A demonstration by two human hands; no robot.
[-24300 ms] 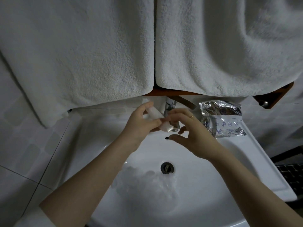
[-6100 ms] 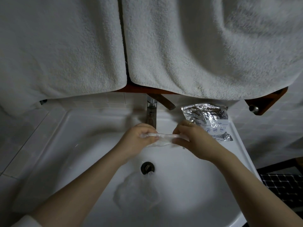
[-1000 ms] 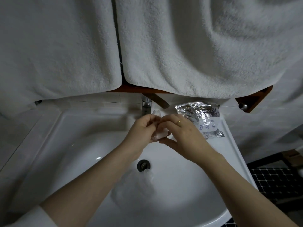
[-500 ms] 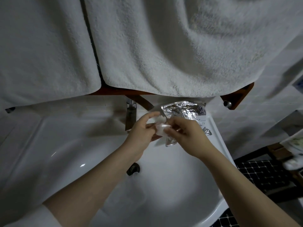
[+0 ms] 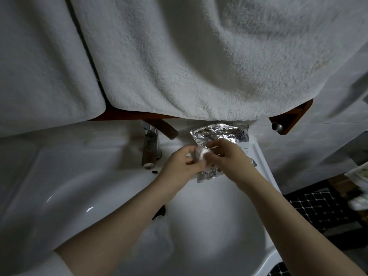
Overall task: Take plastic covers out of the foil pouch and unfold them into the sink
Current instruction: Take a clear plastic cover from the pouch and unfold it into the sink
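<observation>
Pinching a bunched plastic cover (image 5: 201, 155), axis unclear, both hands.

Both forearms bare, reaching forward, converging mid-frame. Left hand (image 5: 180, 166) fingers curled, thumb and fingertips pinching small folded plastic cover (image 5: 200, 155). Right hand (image 5: 229, 158) knuckles up, fingers bent, pinching same cover from opposite side. White sleeve (image 5: 49, 265) edge at left elbow.

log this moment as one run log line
left hand: pinches plastic cover | right hand: pinches plastic cover | foil pouch: sink rim

Two towels (image 5: 199, 56), one foil pouch (image 5: 221, 133), one sink (image 5: 59, 176).
</observation>
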